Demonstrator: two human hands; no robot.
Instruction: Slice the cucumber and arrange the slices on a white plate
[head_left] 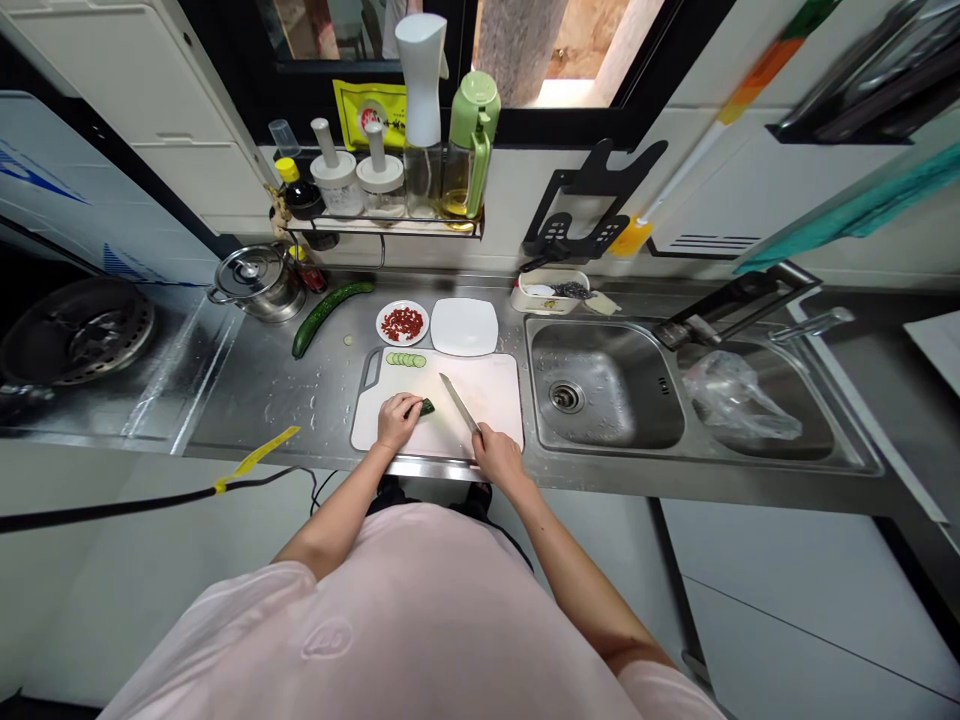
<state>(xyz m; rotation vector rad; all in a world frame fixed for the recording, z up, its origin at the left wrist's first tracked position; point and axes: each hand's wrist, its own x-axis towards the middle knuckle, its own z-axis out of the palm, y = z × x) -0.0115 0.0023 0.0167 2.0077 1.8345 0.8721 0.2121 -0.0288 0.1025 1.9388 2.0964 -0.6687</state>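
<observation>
we see the left hand (399,420) with fingertips bunched over a dark green cucumber piece (427,407), gripping it against the cutting board (496,385), its cut end pointing right. we find the right hand (498,455) wrapped around the handle of a knife (459,402); the blade slants away up-left, apart from the piece, and we cannot tell whether it touches the board. near the board's far left corner we count several pale slices (406,359), overlapping in a row. just beyond the board we note a round plate (380,328) of chopped red bits (402,323) and, right beside it, a bare white squarish dish (464,327). farther left we log a whole cucumber (328,315), curved, lying on the steel counter (247,400), then a lidded pot (259,285). to our right, a sink (611,400); its second basin holds a crumpled clear bag (739,395).
</observation>
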